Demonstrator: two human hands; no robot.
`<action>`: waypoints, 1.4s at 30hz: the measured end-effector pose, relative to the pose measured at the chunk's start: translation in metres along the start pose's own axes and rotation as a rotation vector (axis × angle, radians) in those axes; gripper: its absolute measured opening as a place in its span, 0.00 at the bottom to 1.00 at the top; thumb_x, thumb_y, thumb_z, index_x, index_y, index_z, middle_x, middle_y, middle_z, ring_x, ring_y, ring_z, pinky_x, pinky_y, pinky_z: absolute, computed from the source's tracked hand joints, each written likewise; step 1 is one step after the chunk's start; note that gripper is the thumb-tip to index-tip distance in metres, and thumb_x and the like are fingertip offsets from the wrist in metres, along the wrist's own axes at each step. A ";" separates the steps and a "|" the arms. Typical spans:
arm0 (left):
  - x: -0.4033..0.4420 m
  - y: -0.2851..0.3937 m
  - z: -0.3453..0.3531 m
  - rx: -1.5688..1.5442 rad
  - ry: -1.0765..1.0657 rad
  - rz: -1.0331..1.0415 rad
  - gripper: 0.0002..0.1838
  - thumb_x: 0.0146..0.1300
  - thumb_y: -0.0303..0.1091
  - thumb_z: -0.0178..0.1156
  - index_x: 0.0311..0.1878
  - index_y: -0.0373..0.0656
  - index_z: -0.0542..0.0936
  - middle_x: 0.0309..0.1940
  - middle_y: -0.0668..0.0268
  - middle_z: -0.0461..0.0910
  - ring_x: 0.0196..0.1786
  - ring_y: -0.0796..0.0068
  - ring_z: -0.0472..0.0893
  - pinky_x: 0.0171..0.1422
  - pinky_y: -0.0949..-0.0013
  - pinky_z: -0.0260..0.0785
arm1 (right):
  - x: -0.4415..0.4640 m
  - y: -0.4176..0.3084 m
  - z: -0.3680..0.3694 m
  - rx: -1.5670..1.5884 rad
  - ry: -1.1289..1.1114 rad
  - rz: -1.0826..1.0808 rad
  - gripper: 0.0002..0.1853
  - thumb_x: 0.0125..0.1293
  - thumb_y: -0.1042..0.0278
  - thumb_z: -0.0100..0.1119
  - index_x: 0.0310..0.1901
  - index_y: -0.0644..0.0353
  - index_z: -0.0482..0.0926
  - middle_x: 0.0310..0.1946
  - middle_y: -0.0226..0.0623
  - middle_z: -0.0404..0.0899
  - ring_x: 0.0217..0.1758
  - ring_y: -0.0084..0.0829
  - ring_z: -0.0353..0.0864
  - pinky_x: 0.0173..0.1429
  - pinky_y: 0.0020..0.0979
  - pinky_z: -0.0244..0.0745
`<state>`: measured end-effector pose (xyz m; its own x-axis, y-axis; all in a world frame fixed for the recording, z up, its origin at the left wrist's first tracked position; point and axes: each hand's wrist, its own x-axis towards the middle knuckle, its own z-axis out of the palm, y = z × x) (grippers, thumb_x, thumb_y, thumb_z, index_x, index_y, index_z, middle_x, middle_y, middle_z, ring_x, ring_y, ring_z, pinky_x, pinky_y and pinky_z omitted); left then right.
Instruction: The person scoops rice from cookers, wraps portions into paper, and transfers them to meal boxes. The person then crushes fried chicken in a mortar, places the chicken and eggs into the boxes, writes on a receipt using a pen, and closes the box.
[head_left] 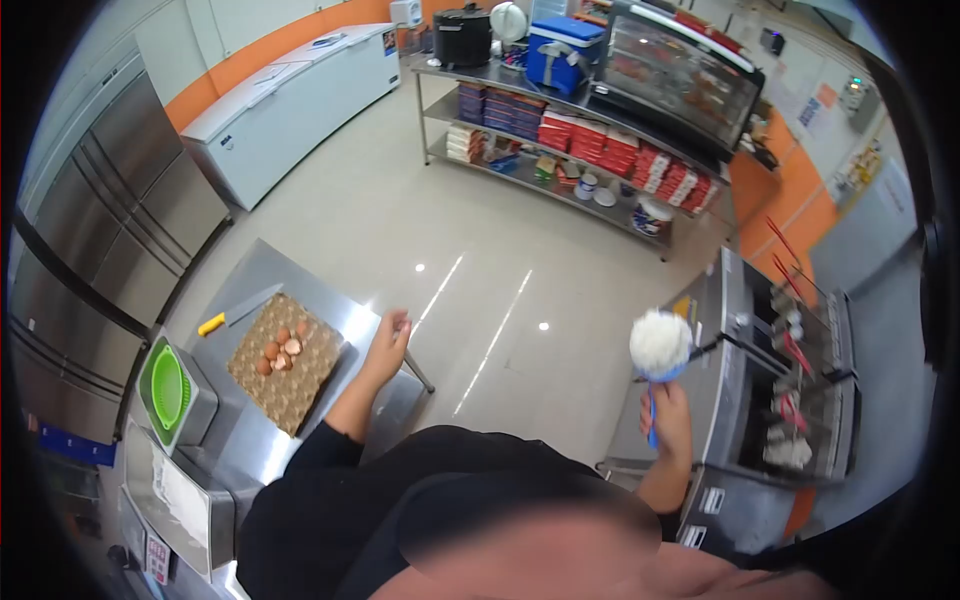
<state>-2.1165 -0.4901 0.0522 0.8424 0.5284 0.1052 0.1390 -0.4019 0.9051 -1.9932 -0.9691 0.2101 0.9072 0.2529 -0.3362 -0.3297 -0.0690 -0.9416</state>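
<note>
Gripping a heaped blue scoop (661, 376), the right hand (669, 420) clenches; left hand (388, 340) loosely curled.

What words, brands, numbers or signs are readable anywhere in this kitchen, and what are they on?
No text reads clearly.
White freezer: dark logo, too small to read.
Red and white packs: printing blurred.
Large white bucket: printing blurred.
Posted papers: too small to read.
Red and white label, bottom left: too small to read.
</note>
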 end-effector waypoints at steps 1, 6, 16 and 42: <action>-0.002 -0.006 -0.008 -0.005 0.016 -0.056 0.19 0.76 0.34 0.54 0.66 0.40 0.68 0.56 0.54 0.77 0.62 0.63 0.77 0.63 0.60 0.72 | 0.050 -0.022 0.014 0.004 -0.061 -0.001 0.12 0.78 0.60 0.51 0.49 0.61 0.72 0.22 0.27 0.67 0.14 0.18 0.64 0.16 0.25 0.60; 0.020 -0.070 -0.024 -0.058 0.291 -0.184 0.16 0.75 0.27 0.51 0.63 0.37 0.70 0.49 0.58 0.78 0.53 0.69 0.79 0.59 0.66 0.73 | 0.277 -0.093 0.101 0.035 -0.248 -0.045 0.14 0.79 0.58 0.50 0.51 0.61 0.73 0.23 0.26 0.66 0.15 0.16 0.63 0.17 0.23 0.60; 0.370 -0.069 0.014 -0.116 0.198 -0.057 0.16 0.75 0.28 0.51 0.63 0.39 0.71 0.46 0.60 0.80 0.44 0.72 0.81 0.50 0.69 0.76 | 0.566 -0.167 0.251 0.072 -0.470 0.135 0.17 0.78 0.54 0.52 0.52 0.62 0.71 0.24 0.25 0.65 0.16 0.14 0.61 0.19 0.21 0.58; 0.800 -0.495 -0.262 0.231 -0.216 -1.222 0.23 0.76 0.47 0.49 0.57 0.35 0.77 0.55 0.47 0.80 0.57 0.54 0.82 0.64 0.56 0.72 | 1.251 -0.353 0.947 0.193 -0.943 0.142 0.12 0.77 0.62 0.55 0.51 0.62 0.70 0.33 0.30 0.71 0.23 0.16 0.66 0.24 0.20 0.63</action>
<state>-1.6479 0.3272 -0.2035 0.1652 0.5223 -0.8366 0.9545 0.1287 0.2689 -0.9895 0.2857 0.1421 0.3019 0.9294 -0.2123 -0.5332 -0.0200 -0.8458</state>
